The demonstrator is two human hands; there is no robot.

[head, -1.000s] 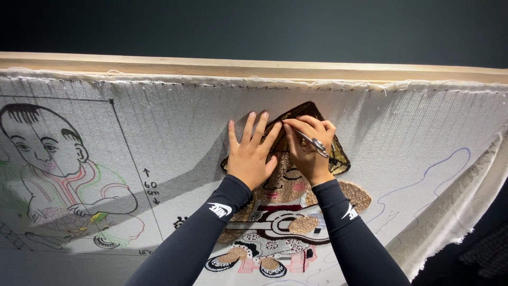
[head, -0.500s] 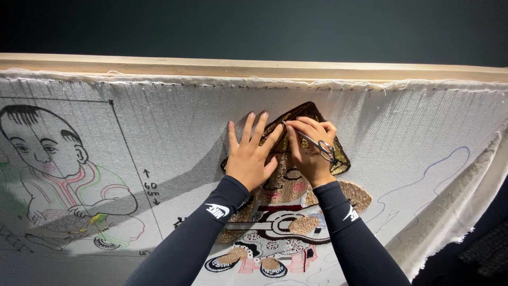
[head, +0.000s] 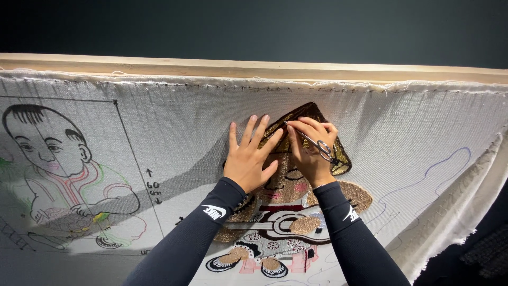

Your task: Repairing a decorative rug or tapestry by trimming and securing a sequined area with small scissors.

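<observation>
A grey cloth (head: 174,127) is stretched under a wooden bar (head: 254,66). On it sits an embroidered figure (head: 280,233) with a dark gold pointed hat (head: 338,159). My left hand (head: 248,156) lies flat with spread fingers on the cloth, just left of the hat. My right hand (head: 312,151) rests on the hat and holds small metal scissors (head: 312,142), their points toward the upper left, near my left fingertips. Both arms wear black sleeves.
A sketched child figure (head: 58,169) with ruled lines and arrows fills the cloth's left part. A blue drawn outline (head: 439,169) runs at the right. Loose white fabric (head: 465,212) hangs off the right edge. A dark wall lies behind the bar.
Both hands stay in nearly the same place on the hat. The scissors in my right hand have shifted slightly.
</observation>
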